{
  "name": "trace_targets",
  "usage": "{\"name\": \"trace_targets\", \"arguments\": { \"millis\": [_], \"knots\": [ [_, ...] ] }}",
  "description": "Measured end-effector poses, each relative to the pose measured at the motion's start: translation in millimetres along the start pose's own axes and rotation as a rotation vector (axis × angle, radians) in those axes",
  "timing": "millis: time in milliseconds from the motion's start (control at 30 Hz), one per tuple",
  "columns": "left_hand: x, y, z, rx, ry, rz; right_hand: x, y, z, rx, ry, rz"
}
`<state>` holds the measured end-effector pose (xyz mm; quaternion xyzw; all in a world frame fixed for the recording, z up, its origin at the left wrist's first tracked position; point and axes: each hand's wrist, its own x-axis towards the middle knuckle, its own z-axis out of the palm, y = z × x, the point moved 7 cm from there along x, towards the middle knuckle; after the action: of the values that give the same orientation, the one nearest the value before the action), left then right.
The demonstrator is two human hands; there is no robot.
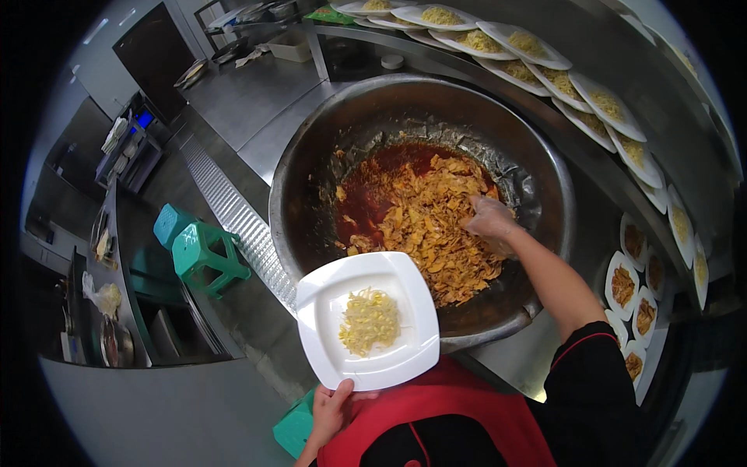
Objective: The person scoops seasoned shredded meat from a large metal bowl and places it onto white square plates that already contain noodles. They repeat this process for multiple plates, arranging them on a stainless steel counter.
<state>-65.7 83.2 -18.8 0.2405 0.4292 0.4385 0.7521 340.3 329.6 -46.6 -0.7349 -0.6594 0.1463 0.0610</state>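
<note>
A white square plate (318,350) bearing a small mound of bean sprouts (369,322) is held at its near edge by my left hand (335,408), thumb on the rim. Beyond it stands a large round metal basin (315,146) with shredded, sauce-coated food (437,222) and dark red oily liquid (367,187). My right hand (490,219), in a thin clear plastic glove, reaches into the right side of the food. Its fingertips are partly hidden there, so whether they grip any of it cannot be told. The plate overlaps the basin's near left rim in view.
Overlapping plates of sprouts (525,45) line a metal shelf behind and right of the basin. Smaller dishes of brown food (623,286) stand below at right. Green plastic stools (201,254) and a metal floor grate (233,210) lie to the left.
</note>
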Motion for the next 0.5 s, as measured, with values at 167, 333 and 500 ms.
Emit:
{"name": "trace_targets", "arguments": {
  "millis": [167, 333, 500],
  "knots": [
    [-4.6, -6.8, 20.3, 0.019, 0.198, 0.047, -5.5, -53.4, 4.5, -0.029, -0.183, 0.002],
    [7.0, -10.0, 32.5, -0.001, 0.219, 0.009, -20.3, -59.4, 12.2, -0.134, -0.288, -0.163],
    [19.4, -8.9, 35.0, -0.145, 0.173, -0.036, -49.9, -74.0, 2.3, 0.033, -0.372, -0.419]
  ]
}}
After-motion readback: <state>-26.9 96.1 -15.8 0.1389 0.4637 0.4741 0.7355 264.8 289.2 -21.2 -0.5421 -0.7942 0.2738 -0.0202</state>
